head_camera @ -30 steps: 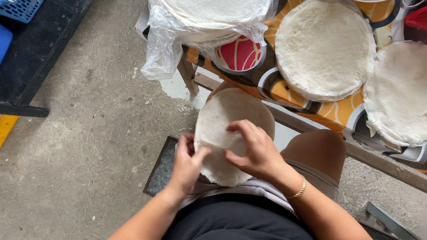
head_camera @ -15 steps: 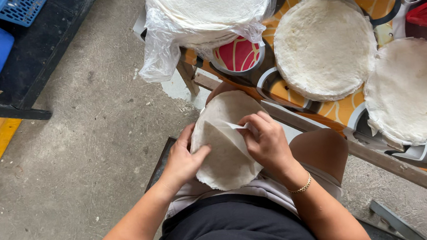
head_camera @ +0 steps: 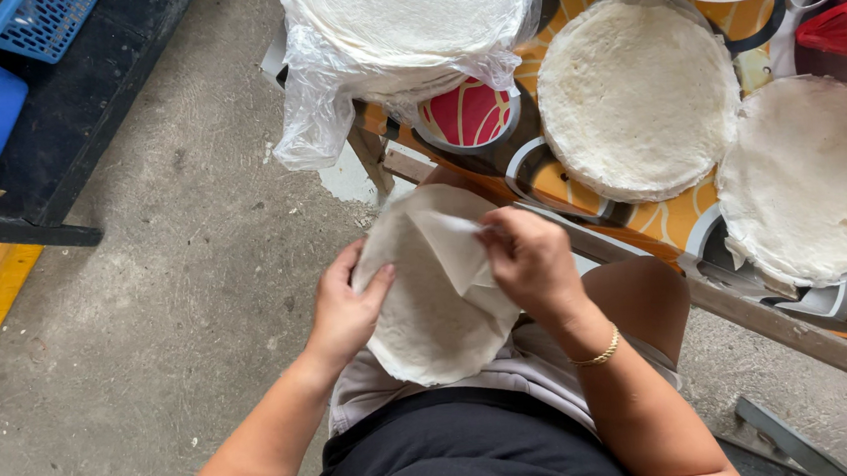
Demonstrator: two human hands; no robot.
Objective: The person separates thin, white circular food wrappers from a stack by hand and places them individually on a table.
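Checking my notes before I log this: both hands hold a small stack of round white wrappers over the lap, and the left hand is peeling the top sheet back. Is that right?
Not quite. In the head view the right hand is the one peeling the top sheet back; the left hand only supports the stack of round white wrappers at its edge. The rest holds: both hands hold it over the lap.

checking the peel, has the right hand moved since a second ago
Yes. The right hand has gone up the small wrapper stack towards the table edge, lifting a thin sheet off it; earlier it pressed lower, nearer the lap.
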